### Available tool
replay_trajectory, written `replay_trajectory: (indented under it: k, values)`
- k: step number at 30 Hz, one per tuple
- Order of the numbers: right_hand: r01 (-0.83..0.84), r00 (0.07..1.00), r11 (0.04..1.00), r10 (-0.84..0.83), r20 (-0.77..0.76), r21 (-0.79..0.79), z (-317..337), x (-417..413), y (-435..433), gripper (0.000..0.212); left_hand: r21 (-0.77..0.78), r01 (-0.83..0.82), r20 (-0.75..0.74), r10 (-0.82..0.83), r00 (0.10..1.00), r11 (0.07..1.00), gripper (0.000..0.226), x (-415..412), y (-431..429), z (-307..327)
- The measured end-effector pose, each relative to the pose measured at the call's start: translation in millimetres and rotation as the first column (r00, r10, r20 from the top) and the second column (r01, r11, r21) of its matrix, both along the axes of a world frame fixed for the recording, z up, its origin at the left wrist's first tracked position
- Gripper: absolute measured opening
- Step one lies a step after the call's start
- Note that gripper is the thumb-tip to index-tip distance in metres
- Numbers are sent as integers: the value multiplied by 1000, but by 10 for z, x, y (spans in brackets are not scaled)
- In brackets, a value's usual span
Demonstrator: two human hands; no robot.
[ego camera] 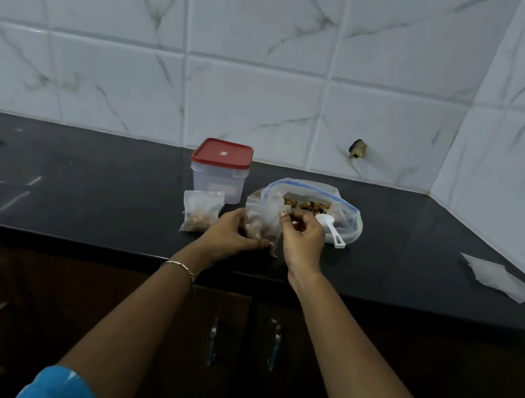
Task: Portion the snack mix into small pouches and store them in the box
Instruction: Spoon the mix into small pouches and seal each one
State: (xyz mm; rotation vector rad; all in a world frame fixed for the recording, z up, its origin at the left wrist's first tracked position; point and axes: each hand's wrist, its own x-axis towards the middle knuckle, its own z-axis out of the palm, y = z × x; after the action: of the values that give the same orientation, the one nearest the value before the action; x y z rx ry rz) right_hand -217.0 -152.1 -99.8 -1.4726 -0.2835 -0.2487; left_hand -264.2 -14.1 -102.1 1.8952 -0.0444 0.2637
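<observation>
Clear plastic pouch (262, 223) held upright at the near middle of the table (99, 192), lower part filled with brown snack mix; contact with the table not discernible.

Left grip: left hand (231, 233) wrapped round the lower left of the pouch, fingers curled under the filled part. Thin bracelet (178, 268) on the left wrist.

Right grip: right hand (301, 236) pinching the upper right edge of the pouch, thumb and fingertips pressed together on the film.

Just left of the left hand: second pouch (200, 211), filled with snack mix, standing on the table, not touched by either hand.

Behind the second pouch: translucent box (219, 177) with red lid (221, 153) seated on top.

Behind and right of the right hand: large zip bag (349, 213), mouth open, snack mix visible inside. White scoop (330, 231) lying at the bag's mouth, handle pointing toward the near right.

Well apart, at the far right of the table: pale plastic sheets (501, 278) lying flat.

Below the table edge: dark cabinet doors (131, 309) with metal handles. Behind the table: white marbled tile wall (277, 62).
</observation>
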Motion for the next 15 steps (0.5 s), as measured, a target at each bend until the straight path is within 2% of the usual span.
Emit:
replay_trajectory:
  k: [2, 4, 7, 9, 15]
  values:
    - [12, 999, 999, -14, 36, 30, -18, 16, 4, 18, -26, 10, -9, -11, 1000, 1000, 59, 44, 25, -26]
    - [-4, 1000, 999, 2, 28, 50, -25, 42, -5, 13, -102, -7, -10, 6, 1000, 995, 52, 60, 46, -36]
    - [-45, 999, 994, 47, -22, 97, -37, 76, -40, 8, -377, -103, 9, 114, 993, 920, 28, 49, 64, -8]
    - [-53, 998, 992, 58, -34, 115, -44, 86, -59, 10, -503, -150, 13, 181, 983, 851, 25, 57, 87, 2]
    - [-50, 998, 987, 56, -37, 155, -56, 106, -49, 5, -442, -208, 10, 237, 972, 872, 23, 89, 60, 5]
